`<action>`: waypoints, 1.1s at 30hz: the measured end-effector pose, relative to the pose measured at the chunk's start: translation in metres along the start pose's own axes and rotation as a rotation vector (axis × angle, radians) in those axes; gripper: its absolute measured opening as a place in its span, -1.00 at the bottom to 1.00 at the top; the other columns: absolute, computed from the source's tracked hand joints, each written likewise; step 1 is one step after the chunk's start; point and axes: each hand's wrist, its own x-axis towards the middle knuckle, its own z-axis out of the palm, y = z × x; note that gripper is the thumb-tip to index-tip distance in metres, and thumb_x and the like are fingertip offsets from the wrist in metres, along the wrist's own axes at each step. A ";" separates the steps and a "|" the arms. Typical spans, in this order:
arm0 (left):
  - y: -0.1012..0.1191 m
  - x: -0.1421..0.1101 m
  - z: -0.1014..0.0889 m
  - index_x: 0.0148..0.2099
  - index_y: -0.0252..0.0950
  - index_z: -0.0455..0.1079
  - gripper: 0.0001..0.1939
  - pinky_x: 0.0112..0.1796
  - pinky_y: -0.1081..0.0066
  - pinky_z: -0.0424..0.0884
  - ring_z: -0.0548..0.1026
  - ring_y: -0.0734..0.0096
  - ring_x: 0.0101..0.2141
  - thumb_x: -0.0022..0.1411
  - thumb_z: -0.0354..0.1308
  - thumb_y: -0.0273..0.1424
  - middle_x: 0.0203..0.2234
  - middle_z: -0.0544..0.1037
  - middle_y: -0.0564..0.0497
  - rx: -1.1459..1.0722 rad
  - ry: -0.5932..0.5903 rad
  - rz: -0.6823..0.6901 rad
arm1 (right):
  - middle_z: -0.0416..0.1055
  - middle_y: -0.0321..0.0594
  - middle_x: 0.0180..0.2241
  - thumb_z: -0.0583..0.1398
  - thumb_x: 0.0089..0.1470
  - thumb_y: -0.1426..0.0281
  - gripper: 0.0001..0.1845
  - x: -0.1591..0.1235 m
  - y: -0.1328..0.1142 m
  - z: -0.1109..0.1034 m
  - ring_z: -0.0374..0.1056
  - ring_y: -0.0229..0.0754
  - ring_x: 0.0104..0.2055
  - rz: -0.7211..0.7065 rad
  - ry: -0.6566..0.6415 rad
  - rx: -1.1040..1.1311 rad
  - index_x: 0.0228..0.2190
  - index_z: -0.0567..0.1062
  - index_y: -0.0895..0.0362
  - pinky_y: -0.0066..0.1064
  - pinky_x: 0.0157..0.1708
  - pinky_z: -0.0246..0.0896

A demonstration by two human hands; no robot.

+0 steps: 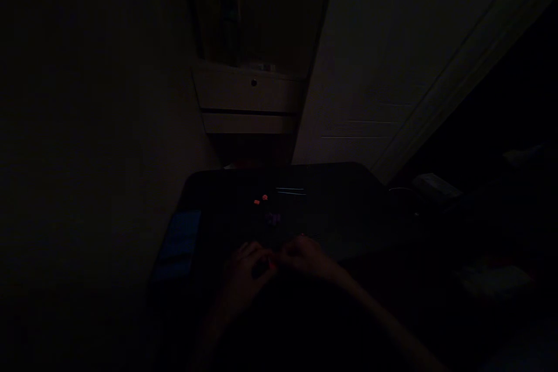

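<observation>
The scene is very dark. My left hand (246, 273) is closed at the near side of the dark table, with its thumb and fingers around a small red piece (272, 264). My right hand (305, 254) meets it from the right, its fingers bunched in a pinch right beside that piece. What the right fingertips hold is lost in shadow. Just beyond both hands lies a small cluster of purple pieces (273, 219). Farther back are an orange-pink piece (257, 202) and another orange-pink piece (265, 197).
Two thin pale rods (290, 193) lie toward the back of the black table (340, 197). A bluish flat rectangle (179, 241) rests along the left edge. Behind the table stand a drawer unit (250, 93) and a pale panel (361, 87). A box-like object (436, 186) is off to the right.
</observation>
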 end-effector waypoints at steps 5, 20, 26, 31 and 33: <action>0.002 0.000 -0.002 -0.17 -0.09 0.62 -0.90 -0.12 0.28 0.47 0.59 0.21 -0.15 0.24 0.35 -0.35 -0.22 0.66 0.05 -0.019 -0.002 0.013 | 0.64 -0.28 -0.38 0.23 0.28 0.04 -0.61 -0.002 -0.002 0.000 0.49 -0.18 -0.31 -0.007 0.003 -0.055 -0.33 0.73 0.01 -0.44 -0.36 0.11; 0.002 0.002 -0.002 -0.15 -0.12 0.64 -0.88 -0.13 0.27 0.49 0.59 0.19 -0.16 0.24 0.35 -0.32 -0.25 0.66 0.03 -0.004 -0.012 0.008 | 0.52 -0.32 -0.47 0.21 0.30 0.06 -0.53 -0.003 0.008 -0.001 0.33 -0.28 -0.41 -0.019 -0.010 0.118 -0.40 0.67 0.15 -0.49 -0.45 0.02; 0.003 0.002 -0.003 -0.15 -0.09 0.64 -0.88 -0.12 0.27 0.49 0.59 0.19 -0.14 0.23 0.36 -0.31 -0.23 0.66 0.03 -0.006 -0.012 -0.001 | 0.54 -0.32 -0.47 0.25 0.26 0.02 -0.58 -0.008 0.008 0.001 0.37 -0.26 -0.41 -0.046 0.014 0.040 -0.38 0.70 0.08 -0.47 -0.44 0.00; 0.002 0.001 -0.003 -0.15 -0.08 0.63 -0.88 -0.12 0.27 0.49 0.59 0.19 -0.13 0.25 0.34 -0.28 -0.21 0.66 0.03 -0.003 -0.008 -0.003 | 0.60 -0.28 -0.45 0.22 0.27 0.00 -0.57 -0.009 -0.001 0.000 0.45 -0.20 -0.38 -0.004 -0.001 -0.057 -0.35 0.72 0.02 -0.44 -0.42 0.06; 0.002 0.001 -0.003 -0.14 -0.08 0.63 -0.88 -0.12 0.27 0.48 0.58 0.20 -0.14 0.25 0.34 -0.29 -0.22 0.66 0.04 -0.006 -0.017 0.006 | 0.61 -0.26 -0.42 0.21 0.26 -0.04 -0.55 -0.008 -0.004 -0.002 0.48 -0.17 -0.36 0.023 -0.005 -0.084 -0.33 0.73 0.01 -0.43 -0.40 0.10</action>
